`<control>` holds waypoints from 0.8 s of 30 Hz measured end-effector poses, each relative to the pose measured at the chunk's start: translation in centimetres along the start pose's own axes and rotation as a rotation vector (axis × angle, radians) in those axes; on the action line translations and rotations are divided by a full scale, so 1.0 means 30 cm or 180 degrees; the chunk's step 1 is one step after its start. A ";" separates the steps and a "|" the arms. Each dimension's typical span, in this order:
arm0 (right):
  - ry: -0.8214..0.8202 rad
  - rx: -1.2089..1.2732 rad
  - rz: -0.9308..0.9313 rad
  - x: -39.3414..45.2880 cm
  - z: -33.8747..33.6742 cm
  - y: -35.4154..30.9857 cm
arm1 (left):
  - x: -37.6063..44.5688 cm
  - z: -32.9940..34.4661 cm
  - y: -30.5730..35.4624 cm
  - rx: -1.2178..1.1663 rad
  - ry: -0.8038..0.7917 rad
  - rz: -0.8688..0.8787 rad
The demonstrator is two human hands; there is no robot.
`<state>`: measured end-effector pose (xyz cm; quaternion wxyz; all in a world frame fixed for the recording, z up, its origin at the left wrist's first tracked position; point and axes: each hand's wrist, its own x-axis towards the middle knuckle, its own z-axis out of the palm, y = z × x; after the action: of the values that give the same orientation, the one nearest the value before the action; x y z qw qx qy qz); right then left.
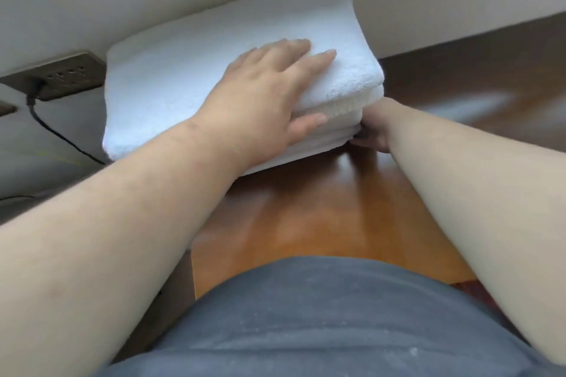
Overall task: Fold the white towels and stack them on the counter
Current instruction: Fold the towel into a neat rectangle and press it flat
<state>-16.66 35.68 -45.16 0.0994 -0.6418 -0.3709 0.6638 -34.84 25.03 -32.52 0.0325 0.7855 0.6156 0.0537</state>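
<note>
Grey shirt fabric [306, 321] fills the bottom of my view, my two bare forearms reaching out above it over the glossy wooden counter [306, 217]. My left hand [263, 95] lies flat on the stack of folded white towels [190, 70], fingers [306, 63] spread over the top layer and the thumb pressing against the near edge. Just right of that thumb, my right hand [372, 128] grips the stack's lower right corner; its fingers are tucked beneath the layers, so I cannot tell how they are set. Far left of my left hand, a black cable [52, 128] plugs into a dark wall socket [58, 75].
</note>
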 end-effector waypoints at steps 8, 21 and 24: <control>0.0232 -0.0530 -0.0026 0.060 -0.015 0.068 | 0.027 0.049 0.022 0.0431 -0.0041 -0.0197; 0.0558 -0.0513 -0.1736 -0.065 -0.046 0.104 | 0.066 0.064 0.148 0.0817 -0.0055 -0.0608; 0.0368 -0.0448 -0.2482 -0.147 -0.016 0.099 | 0.071 0.075 0.147 0.0961 -0.0055 -0.0547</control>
<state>-14.50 31.08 -43.53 0.3203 -0.4945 -0.6250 0.5121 -29.81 26.08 -34.13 -0.0761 0.7264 0.6813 -0.0490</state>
